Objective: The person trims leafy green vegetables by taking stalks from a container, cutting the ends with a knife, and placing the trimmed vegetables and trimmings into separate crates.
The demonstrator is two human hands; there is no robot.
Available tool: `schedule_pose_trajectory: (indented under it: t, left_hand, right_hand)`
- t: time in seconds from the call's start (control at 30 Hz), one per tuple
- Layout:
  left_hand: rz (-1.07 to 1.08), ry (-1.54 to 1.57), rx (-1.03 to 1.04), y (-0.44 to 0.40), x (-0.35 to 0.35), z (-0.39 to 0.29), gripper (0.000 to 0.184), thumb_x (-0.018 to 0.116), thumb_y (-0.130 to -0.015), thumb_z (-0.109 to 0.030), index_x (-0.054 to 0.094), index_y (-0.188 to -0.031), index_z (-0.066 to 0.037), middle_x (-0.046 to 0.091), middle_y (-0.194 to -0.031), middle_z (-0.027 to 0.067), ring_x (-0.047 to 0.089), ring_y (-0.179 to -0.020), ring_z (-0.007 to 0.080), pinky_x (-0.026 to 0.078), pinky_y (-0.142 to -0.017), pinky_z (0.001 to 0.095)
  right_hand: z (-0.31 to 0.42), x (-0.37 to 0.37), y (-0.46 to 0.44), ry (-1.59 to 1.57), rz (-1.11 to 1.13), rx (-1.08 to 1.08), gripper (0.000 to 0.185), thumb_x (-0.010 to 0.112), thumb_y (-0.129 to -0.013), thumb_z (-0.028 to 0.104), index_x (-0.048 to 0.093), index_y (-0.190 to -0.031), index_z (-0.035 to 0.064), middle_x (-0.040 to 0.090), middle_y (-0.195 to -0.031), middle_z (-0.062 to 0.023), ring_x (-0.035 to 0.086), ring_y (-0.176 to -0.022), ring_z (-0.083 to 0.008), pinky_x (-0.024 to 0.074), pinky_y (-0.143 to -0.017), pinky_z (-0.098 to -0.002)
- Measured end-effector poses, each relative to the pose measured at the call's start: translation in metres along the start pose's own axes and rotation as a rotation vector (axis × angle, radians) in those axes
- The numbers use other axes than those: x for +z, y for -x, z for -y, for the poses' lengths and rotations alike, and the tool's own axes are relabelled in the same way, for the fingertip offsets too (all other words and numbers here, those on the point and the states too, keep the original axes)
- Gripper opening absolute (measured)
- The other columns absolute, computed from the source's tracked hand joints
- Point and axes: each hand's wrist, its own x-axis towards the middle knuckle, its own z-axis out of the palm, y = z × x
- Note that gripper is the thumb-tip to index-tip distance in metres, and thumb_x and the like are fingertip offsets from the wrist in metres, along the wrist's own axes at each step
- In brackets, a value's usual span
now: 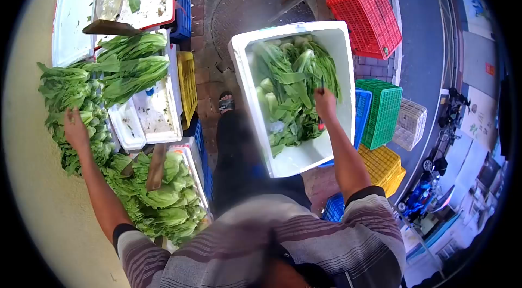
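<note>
My left hand (pixel 76 125) is at the left-hand pile of leafy lettuce (pixel 70 89), with its fingers bent against one head; the fingertips are partly hidden among the leaves. Over a white foam box (pixel 291 167) my right hand (pixel 325 104) is closed around a slim tool. It looks like a small knife (pixel 322 82), dark at the upper end, with a red part showing below the hand. Inside the box lie long-leaved greens (pixel 296 78), pale stem ends showing along the left side. Several bunches of similar long greens (pixel 133 73) rest beside the pile near my left hand.
More lettuce heads (pixel 168 195) fill a box at the lower left, with a wooden strip (pixel 156 167) across it. Plastic crates stand on the right: red (pixel 367 19), green (pixel 382 114), yellow (pixel 379 167). A road (pixel 421 32) runs beyond them. My foot (pixel 226 102) is on the brick paving.
</note>
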Motion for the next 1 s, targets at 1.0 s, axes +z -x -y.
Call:
schedule_pose_trajectory:
  t: [1.0]
  left_hand:
    - [1.254,1.195,0.062,0.391,0.172,-0.38,0.069,0.068,-0.093,-0.02,0.036,-0.149,0.003,0.05,-0.145,0.0204,0.056,-0.124,0.0251,0.043,-0.107,0.0355]
  right_hand:
    - [0.017,-0.054,0.079,-0.792,0.464,-0.135,0.058,0.07,-0.085,0.008,0.052,-0.139,-0.0022,0.069,-0.113,-0.0097,0.065,-0.094,-0.0153,0.0525,-0.083,-0.0292]
